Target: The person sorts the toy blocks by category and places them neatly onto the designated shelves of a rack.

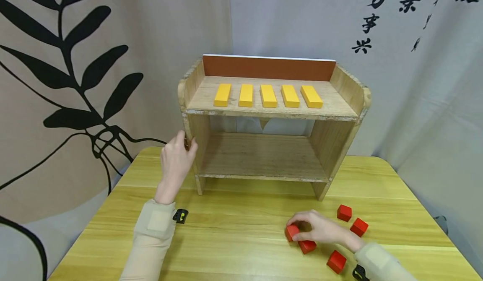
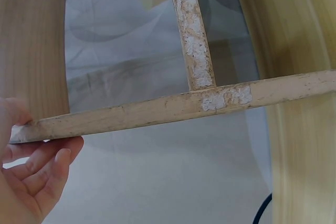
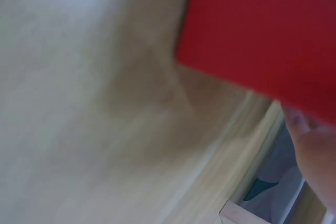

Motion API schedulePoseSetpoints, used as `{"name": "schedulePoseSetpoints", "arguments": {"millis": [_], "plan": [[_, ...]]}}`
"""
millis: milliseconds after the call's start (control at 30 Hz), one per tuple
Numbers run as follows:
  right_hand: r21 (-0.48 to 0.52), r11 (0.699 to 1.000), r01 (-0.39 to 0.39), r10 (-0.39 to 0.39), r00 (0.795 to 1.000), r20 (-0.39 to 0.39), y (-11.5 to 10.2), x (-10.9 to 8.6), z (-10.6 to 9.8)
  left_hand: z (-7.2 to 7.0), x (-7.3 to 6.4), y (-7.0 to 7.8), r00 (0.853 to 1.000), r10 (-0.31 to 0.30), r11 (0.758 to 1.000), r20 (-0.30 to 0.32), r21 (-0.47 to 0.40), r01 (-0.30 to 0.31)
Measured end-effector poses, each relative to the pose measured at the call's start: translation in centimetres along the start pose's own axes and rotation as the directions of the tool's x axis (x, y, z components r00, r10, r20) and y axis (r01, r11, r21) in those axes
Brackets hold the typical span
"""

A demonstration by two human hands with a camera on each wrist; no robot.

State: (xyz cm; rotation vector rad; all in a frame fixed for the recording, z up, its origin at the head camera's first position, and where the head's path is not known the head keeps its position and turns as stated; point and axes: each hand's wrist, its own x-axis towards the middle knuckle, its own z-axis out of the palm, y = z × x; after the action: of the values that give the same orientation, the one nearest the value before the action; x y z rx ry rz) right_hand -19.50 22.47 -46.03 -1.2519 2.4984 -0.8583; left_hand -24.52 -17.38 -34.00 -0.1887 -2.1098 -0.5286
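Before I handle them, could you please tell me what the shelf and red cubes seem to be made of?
Shelf: probably wood or wood-effect board, matte, showing grain and worn edges. Red cubes: perhaps painted wood or plastic, smooth, evenly coloured.

"What is the left hand (image 1: 175, 159) holding?"

"A wooden shelf unit (image 1: 264, 155) — 2 levels, standing upright, its edges chipped. Thumb and fingers pinch the front edge of its left side panel (image 2: 131, 118)."

"And the right hand (image 1: 320, 228)?"

"It pinches 1 plain red cube (image 1: 292, 233), in front of the unit."

"Any like it?"

"4 more red cubes (image 1: 336, 262) lie loose — 1 just beside the held cube, 3 farther right."
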Motion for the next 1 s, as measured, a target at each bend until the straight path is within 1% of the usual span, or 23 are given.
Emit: {"name": "schedulePoseSetpoints", "arguments": {"millis": [100, 233, 300, 467, 600, 700, 867, 1000], "plan": [[-0.018, 1.0, 0.006, -0.006, 1.0, -0.012, -0.1, 0.0, 0.1, 0.0, 0.0, 0.0, 1.0, -0.001, 1.0, 0.004, 0.0, 0.001], [-0.03, 0.997, 0.065, -0.066, 0.998, -0.021, -0.1, 0.1, 0.2, 0.0, 0.0, 0.0, 1.0, 0.003, 1.0, 0.004, 0.002, -0.003], [-0.042, 0.997, 0.064, -0.065, 0.998, -0.025, -0.2, 0.3, 0.2, 0.0, 0.0, 0.0, 1.0, 0.004, 1.0, 0.005, 0.002, -0.004], [-0.078, 0.994, 0.072, -0.078, 0.993, -0.087, -0.4, 0.6, 0.5, 0.0, 0.0, 0.0, 1.0, -0.008, 1.0, 0.013, -0.008, 0.008], [-0.09, 0.988, 0.125, -0.139, 0.977, -0.161, -0.5, 1.0, 0.7, 0.0, 0.0, 0.0, 1.0, -0.013, 1.0, 0.01, -0.015, 0.013], [-0.102, 0.984, 0.148, -0.167, 0.964, -0.209, -0.6, 1.5, 0.7, 0.1, 0.0, -0.1, 1.0, -0.008, 1.0, 0.003, -0.01, 0.008], [-0.133, 0.981, 0.142, -0.174, 0.946, -0.275, -1.2, 2.2, 0.6, 0.1, 0.0, -0.1, 1.0, -0.003, 1.0, 0.0, -0.005, 0.003], [-0.162, 0.976, 0.147, -0.193, 0.926, -0.325, -1.7, 3.0, 0.4, 0.1, 0.0, -0.1, 1.0, -0.001, 1.0, -0.001, -0.006, 0.001]]}}
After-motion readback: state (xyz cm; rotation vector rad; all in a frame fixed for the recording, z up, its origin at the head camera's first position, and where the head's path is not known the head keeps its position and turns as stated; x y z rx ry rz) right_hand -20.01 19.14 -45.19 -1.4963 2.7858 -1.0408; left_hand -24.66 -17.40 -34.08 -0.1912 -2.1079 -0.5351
